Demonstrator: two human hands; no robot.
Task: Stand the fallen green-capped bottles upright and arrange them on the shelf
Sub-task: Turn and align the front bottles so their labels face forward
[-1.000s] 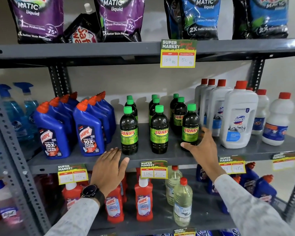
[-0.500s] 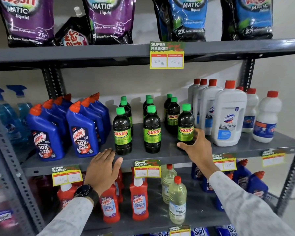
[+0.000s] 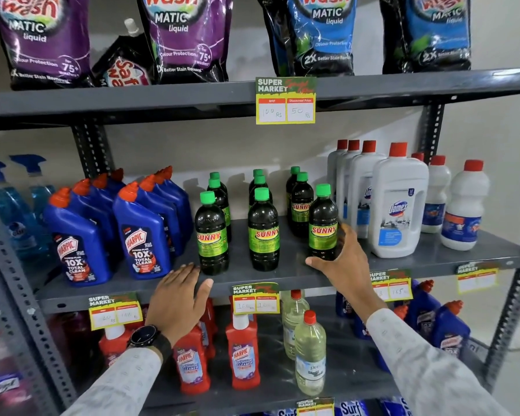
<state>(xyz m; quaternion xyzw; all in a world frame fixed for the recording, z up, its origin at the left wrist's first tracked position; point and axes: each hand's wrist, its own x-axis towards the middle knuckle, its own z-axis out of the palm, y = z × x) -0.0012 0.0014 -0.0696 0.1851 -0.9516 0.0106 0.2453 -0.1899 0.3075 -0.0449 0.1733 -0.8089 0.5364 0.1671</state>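
Observation:
Several dark green-capped bottles stand upright in three rows on the grey middle shelf (image 3: pixel 282 279). The front ones are the left bottle (image 3: pixel 211 235), the middle bottle (image 3: pixel 263 232) and the right bottle (image 3: pixel 323 223). My right hand (image 3: pixel 344 262) wraps the lower part of the right front bottle, thumb at its base, fingers behind it. My left hand (image 3: pixel 177 295) lies flat with fingers apart on the shelf's front edge, just below the left front bottle, holding nothing.
Blue toilet-cleaner bottles (image 3: pixel 141 235) crowd the left of the same shelf, white red-capped bottles (image 3: pixel 398 202) the right. Price tags (image 3: pixel 255 298) hang on the shelf edge. Detergent pouches (image 3: pixel 186 37) sit above; red and clear bottles (image 3: pixel 242 352) stand below.
My right hand has closed around the base of the right front bottle and drawn it slightly forward. My left hand stays on the shelf edge. The view has shifted a little.

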